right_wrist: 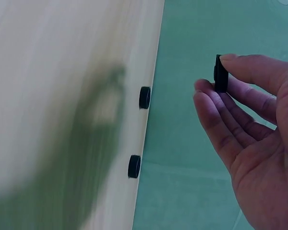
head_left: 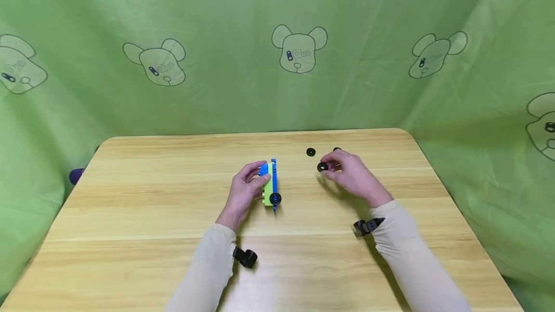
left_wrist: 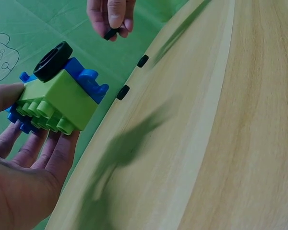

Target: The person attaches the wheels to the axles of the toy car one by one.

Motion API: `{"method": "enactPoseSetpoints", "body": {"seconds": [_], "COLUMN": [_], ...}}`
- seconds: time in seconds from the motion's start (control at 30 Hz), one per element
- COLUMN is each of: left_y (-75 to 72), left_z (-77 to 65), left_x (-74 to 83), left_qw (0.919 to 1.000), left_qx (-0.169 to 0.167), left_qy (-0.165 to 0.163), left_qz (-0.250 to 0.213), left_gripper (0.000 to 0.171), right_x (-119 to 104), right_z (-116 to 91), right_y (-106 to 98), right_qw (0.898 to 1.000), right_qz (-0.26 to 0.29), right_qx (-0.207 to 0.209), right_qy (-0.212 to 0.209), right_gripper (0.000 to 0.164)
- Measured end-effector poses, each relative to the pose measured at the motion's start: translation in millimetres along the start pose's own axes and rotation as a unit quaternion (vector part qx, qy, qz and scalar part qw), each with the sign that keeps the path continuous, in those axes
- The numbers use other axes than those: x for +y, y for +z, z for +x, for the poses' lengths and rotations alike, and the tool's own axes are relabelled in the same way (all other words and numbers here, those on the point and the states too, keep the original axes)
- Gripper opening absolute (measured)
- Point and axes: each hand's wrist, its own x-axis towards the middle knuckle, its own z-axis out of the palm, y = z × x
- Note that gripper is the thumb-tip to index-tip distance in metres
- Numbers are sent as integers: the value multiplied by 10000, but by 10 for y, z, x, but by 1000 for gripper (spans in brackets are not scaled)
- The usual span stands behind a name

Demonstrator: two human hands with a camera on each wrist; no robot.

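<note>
My left hand [head_left: 244, 191] grips a toy car body [head_left: 269, 184] built of lime green and blue blocks, tipped on its side. One black wheel [left_wrist: 53, 61] sits on the blue base of it, and green studs [left_wrist: 45, 115] show in the left wrist view. To the right, my right hand [head_left: 350, 173] pinches a loose black wheel [right_wrist: 221, 74] between thumb and fingertips, held above the table. Two more black wheels lie beyond that hand: one in plain sight [head_left: 310, 151], the other [head_left: 337, 149] partly covered by the fingers in the head view.
Both hands work over a wooden table [head_left: 151, 215] with rounded far corners. A green curtain [head_left: 225, 90] with bear-head outlines hangs behind and along both sides. Something purple [head_left: 76, 175] shows past the table's left edge.
</note>
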Motion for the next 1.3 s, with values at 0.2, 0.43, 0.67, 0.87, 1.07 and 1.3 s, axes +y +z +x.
{"method": "enactPoseSetpoints", "body": {"seconds": [0.2,0.43,0.67,0.87,1.07,1.3], "left_y": [-1,0,7,7,6,14], "left_z": [5,9,2,10,11,4], "left_x": [-5,-6,1,-12,-25,-31], "left_qw": [10000,10000,10000,9999,9999,9999], "left_qx": [-34,-14,18,3,-36,-41], "left_qy": [3,-32,-82,-104,-69,-28], "left_qz": [-33,28,29,46,75,98], "left_gripper": [44,43,44,46,48,47], "right_x": [-100,-197,-307,-374,-428,-501], "right_z": [23,39,52,55,58,69], "right_y": [27,53,79,107,146,186], "right_qw": [10000,9998,9997,9994,9992,9979], "right_qz": [-58,-199,-204,-223,-240,-338], "right_qx": [-2,43,-22,-33,-6,29], "right_qy": [33,-88,-159,-256,-335,-544], "right_gripper": [28,28,31,31,29,30]}}
